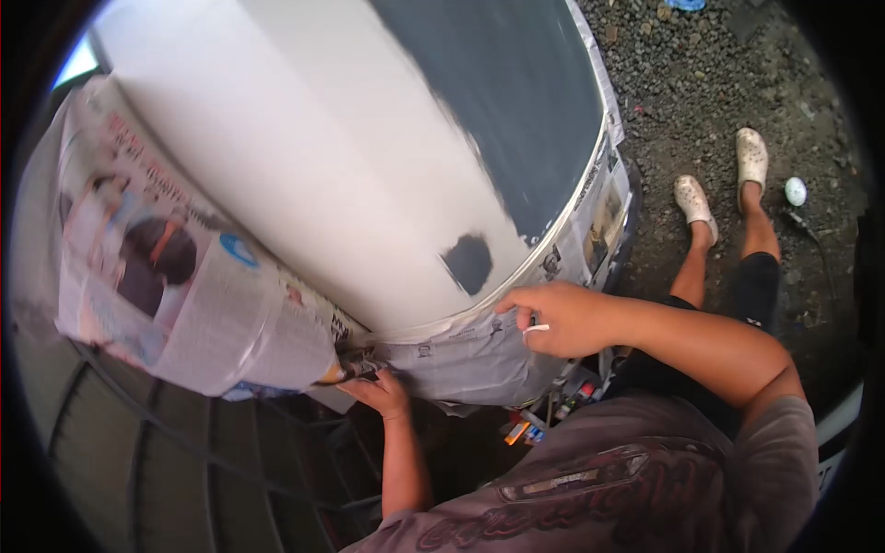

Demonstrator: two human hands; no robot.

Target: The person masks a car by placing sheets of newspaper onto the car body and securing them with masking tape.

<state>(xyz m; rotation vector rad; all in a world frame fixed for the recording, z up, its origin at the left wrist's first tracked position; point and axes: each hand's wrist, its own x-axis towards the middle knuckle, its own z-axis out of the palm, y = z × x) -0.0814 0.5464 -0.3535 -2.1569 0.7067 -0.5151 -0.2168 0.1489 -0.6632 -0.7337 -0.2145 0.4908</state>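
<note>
A white curved vehicle panel [313,138] with a broad dark grey area [516,101] and a small grey patch [468,264] fills the upper middle. Newspaper sheets [470,364] are fixed along its lower edge, and another newspaper sheet [267,341] covers the part at left. My left hand [380,394] is closed at the corner where the sheets meet, its fingertips partly hidden at the paper's edge. Over the lower newspaper, my right hand [567,318] has its index finger reaching toward the panel's rim. A small white stick-like piece [536,328] sits between its curled fingers.
Gravel ground [682,83] lies at upper right, where my feet stand in pale clogs [751,157]. Near them are a white rounded object [796,191] and a dark cord [820,244]. Several small coloured items [525,431] show below the newspaper. A dark ribbed surface [184,452] spans the lower left.
</note>
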